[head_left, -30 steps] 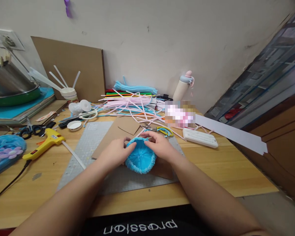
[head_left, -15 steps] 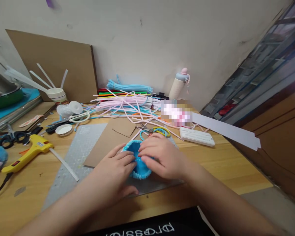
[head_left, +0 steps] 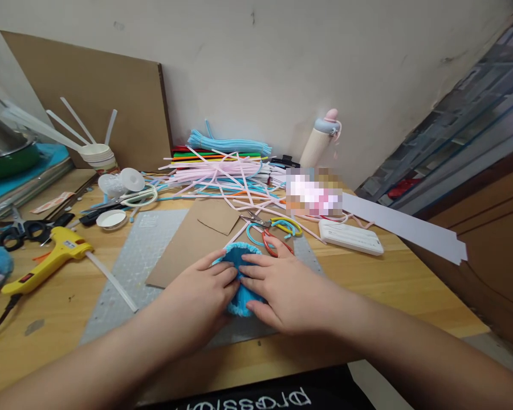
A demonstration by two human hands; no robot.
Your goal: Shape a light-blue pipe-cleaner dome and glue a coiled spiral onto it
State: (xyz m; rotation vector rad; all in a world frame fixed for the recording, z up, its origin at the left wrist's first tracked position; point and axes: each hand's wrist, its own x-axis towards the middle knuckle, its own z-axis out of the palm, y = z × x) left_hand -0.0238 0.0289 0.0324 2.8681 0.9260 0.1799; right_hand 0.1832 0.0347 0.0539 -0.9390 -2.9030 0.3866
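A round, fuzzy blue pipe-cleaner basket (head_left: pixel 243 302), hollow with a beaded-looking rim, rests between my two hands over the grey cutting mat (head_left: pixel 154 228). My left hand (head_left: pixel 205 290) grips its left side, fingers hooked over the rim into the hollow and the thumb hidden. From the right, my right hand (head_left: pixel 286 285) holds the opposite side, its fingertips reaching inside and its thumb lying low along the near rim. The fingertips of both hands almost meet in the middle. Just beyond lie red-handled pliers (head_left: pixel 267 239) and yellow-handled pliers (head_left: pixel 297 226).
A yellow glue gun (head_left: pixel 51 256) with a glue stick lies left, near black scissors (head_left: pixel 25 230). Brown cardboard (head_left: pixel 183 242) covers part of the mat. Behind are piled pipe cleaners (head_left: pixel 218 171), a paper cup (head_left: pixel 96 156), and a bottle (head_left: pixel 318 142). A white box-shaped device (head_left: pixel 350 237) sits right.
My right hand has flattened and slid slightly nearer, its fingers straighter over the basket's rim. My left thumb has tucked out of sight. The camera view has shifted a little.
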